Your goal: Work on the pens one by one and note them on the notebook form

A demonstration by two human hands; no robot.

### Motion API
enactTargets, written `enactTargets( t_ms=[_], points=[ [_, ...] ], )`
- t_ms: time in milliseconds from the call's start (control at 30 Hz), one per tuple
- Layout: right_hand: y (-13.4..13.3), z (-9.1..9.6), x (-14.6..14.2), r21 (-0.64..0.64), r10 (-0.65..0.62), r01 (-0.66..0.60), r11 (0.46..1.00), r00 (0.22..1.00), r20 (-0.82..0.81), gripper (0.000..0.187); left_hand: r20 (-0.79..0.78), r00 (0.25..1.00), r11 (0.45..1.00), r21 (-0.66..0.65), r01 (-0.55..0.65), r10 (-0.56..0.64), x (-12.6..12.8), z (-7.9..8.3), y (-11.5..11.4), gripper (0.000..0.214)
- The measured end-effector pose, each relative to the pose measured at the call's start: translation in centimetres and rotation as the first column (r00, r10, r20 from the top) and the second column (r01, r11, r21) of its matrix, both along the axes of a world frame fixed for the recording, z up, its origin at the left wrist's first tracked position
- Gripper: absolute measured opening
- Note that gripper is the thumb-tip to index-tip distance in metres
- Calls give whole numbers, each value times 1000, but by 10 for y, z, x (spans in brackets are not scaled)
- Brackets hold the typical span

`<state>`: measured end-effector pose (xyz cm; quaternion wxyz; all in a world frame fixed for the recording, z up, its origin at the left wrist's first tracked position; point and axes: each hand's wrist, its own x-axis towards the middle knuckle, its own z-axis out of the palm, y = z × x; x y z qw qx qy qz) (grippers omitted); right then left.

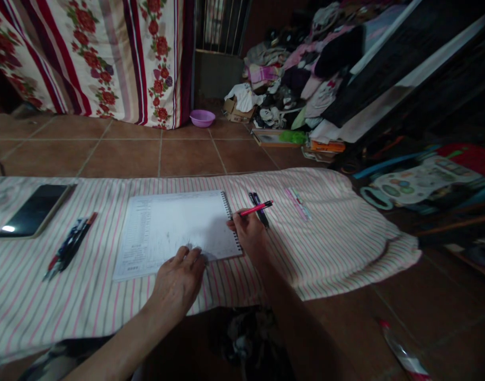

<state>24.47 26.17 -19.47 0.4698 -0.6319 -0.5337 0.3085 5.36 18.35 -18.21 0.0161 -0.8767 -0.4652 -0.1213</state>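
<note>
A spiral-bound notebook (pixel 179 217) lies on the striped cloth, its coil along the right side and faint marks on the page. My left hand (pixel 181 278) rests on the page's near edge, fingers slightly bent and apart, gripping nothing visible. At the coil, my right hand (pixel 248 233) is closed on a red pen (pixel 255 208) with a dark end that points up and right. The pen's other end is hidden by my fingers. Just beyond that hand lie dark pens (pixel 260 203), partly covered by the red pen. Pink and pale green pens (pixel 298 204) lie farther right.
A phone (pixel 34 210) and several pens (pixel 70 246) lie on the striped cloth (pixel 338 238) at left. Beyond, on the tiled floor, are a purple basin (pixel 202 118) and a clothes pile (pixel 290 74). A plastic bottle (pixel 403 352) lies on the floor at lower right.
</note>
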Motion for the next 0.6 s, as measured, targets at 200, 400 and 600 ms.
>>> enactTargets(
  t_ms=[200,400,600],
  points=[
    [4,-8,-5,27,3,-3,1000,1000,-2,25,13,1000,1000,-13,1,-1,-1,0,0,18],
    [5,-10,-5,31,-3,3,1000,1000,9,23,8,1000,1000,-10,-7,7,0,0,1,17],
    [5,-13,-4,46,-2,0,999,999,34,21,-1,1000,1000,-20,-12,12,0,0,1,17]
  ],
)
